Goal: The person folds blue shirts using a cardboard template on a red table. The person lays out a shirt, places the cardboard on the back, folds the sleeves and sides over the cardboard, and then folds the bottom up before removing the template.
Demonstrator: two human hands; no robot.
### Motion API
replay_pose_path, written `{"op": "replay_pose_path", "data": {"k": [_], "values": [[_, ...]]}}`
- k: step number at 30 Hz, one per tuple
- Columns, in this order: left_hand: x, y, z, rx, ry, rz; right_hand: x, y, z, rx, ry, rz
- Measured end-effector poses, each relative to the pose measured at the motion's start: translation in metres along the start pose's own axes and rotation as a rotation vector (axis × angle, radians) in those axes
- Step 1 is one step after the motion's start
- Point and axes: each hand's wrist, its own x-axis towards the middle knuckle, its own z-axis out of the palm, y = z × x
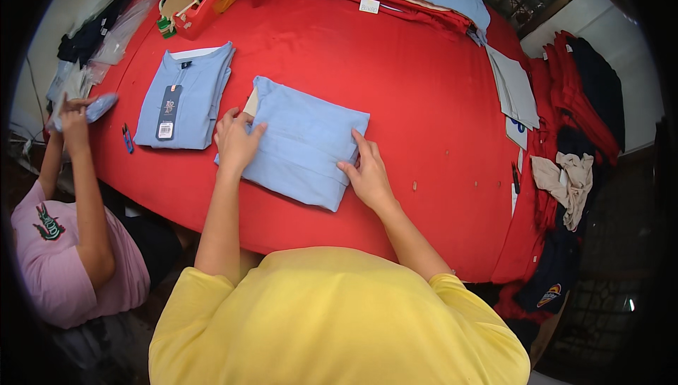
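"Touching what, were you?"

"A folded light-blue garment [304, 148]. It lay at a slant on the red-covered table [424, 95], right in front of me. My left hand [238, 141] was on its left edge and my right hand [367, 173] on its right edge."

"Were your fingers closed on it?"

"No, both hands were spread, thumbs apart from the fingers (how hard they pressed, I couldn't tell). A bit of something cream [251, 103] showed beside my left fingers."

"What else was close by?"

"Just to the left, a second folded blue shirt [201, 99], its collar away from me and a dark hang tag [168, 111] on its front. Small blue snips [127, 138] lay left of that. A red tape dispenser [200, 19] stood farther back, and pale cards [510, 88] lay well off to the right."

"Were you alone?"

"No, a co-worker [81, 261] in pink was at my left, holding a pale-blue bundle [102, 107], blurred."
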Motion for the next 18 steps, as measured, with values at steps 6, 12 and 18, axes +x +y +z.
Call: {"op": "replay_pose_path", "data": {"k": [6,12,18], "values": [[0.004,-0.002,-0.006,-0.095,-0.089,-0.018,0.048,0.009,-0.015,-0.162,0.161,-0.186],[-0.039,0.029,-0.001,-0.168,-0.109,-0.050,0.074,0.014,0.003,-0.602,0.142,-0.266],[-0.083,0.040,0.032,-0.423,-0.174,0.028,0.088,-0.019,-0.002,-0.779,0.328,-0.390]]}}
